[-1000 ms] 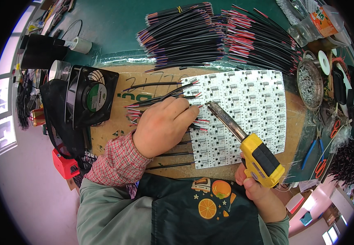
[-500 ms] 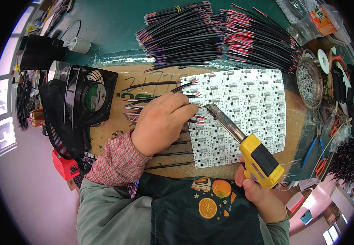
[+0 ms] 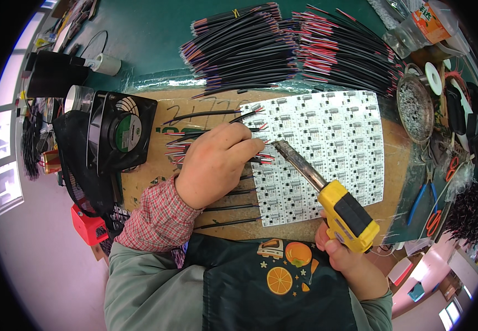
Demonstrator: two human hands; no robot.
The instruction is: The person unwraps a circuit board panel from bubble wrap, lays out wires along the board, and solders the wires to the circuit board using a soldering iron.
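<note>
A white panel of many small circuit boards [image 3: 327,160] lies in front of me, dotted with dark components. My left hand [image 3: 217,157] reaches over its left edge, thumb and fingers pinched on a thin black cable whose body they mostly hide. In my right hand [image 3: 335,248] is a yellow-and-black soldering gun [image 3: 349,218], its metal barrel slanting up and left. The tip [image 3: 277,145] is just right of my left fingertips, low over the panel; whether it touches is unclear. Several black cables [image 3: 228,223] lie along the panel's left edge, some with bared red and white wire ends.
Cardboard [image 3: 156,204] lies beneath the panel. Behind it are bundles of black cables [image 3: 244,47] and red-ended cables [image 3: 349,55]. A square fan [image 3: 122,132] stands left. To the right are a round dish of grey bits [image 3: 415,107], blue-handled pliers [image 3: 422,201] and orange-handled scissors [image 3: 433,223].
The whole view has shifted slightly left. Both hands keep nearly the same pose, and the soldering gun's tip stays beside my left fingertips, a touch closer to them.
</note>
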